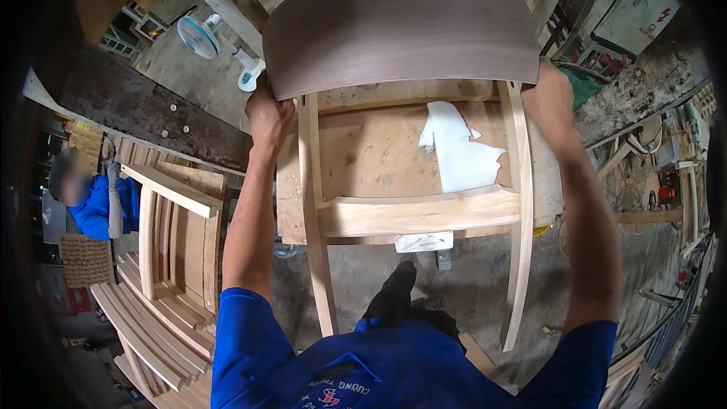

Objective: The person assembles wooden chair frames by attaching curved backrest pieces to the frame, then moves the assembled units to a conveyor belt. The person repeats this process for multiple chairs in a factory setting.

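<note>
Hands [271,117] [551,104] gripping a curved brown panel [401,26] at both lower corners, pale wooden frame [420,213] between them

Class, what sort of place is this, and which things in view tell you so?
Probably a furniture or woodworking workshop: there is a pale wooden frame with a brown panel at its far end, and a stack of curved wooden pieces on the left.

White fan [200,38] and co-worker [92,206] in blue at left, pale cabinet [633,14] upper right.
</note>
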The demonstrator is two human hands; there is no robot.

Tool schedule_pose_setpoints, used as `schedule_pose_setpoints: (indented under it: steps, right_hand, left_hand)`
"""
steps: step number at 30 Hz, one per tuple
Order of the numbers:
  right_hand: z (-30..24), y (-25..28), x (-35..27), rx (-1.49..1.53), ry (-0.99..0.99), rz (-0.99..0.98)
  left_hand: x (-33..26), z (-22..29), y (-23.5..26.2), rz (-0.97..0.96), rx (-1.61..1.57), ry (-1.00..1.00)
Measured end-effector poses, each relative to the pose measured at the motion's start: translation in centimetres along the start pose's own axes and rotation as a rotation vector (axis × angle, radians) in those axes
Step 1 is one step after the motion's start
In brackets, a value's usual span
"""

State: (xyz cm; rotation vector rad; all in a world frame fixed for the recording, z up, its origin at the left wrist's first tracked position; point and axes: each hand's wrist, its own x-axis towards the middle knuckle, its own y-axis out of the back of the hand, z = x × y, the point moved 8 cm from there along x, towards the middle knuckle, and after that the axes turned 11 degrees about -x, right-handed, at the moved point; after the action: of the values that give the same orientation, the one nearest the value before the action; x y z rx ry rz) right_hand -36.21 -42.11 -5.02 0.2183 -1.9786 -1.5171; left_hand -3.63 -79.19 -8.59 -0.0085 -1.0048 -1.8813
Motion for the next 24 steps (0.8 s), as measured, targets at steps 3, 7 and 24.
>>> schedule_pose_setpoints:
  steps: [3,7,24]
  right_hand:
    - [0.3,-0.7,0.1,-0.003,-0.017,0.002]
    - [0.4,-0.7,-0.1,0.058,-0.038,-0.010]
    - [1.9,-3.4,-0.4,0.074,-0.028,-0.030]
  left_hand:
    - [0.2,0.3,-0.4,0.019,0.002,-0.038]
    - [0.4,0.5,-0.3,0.025,0.025,-0.037]
    - [-0.8,0.4,-1.2,0.006,0.108,-0.068]
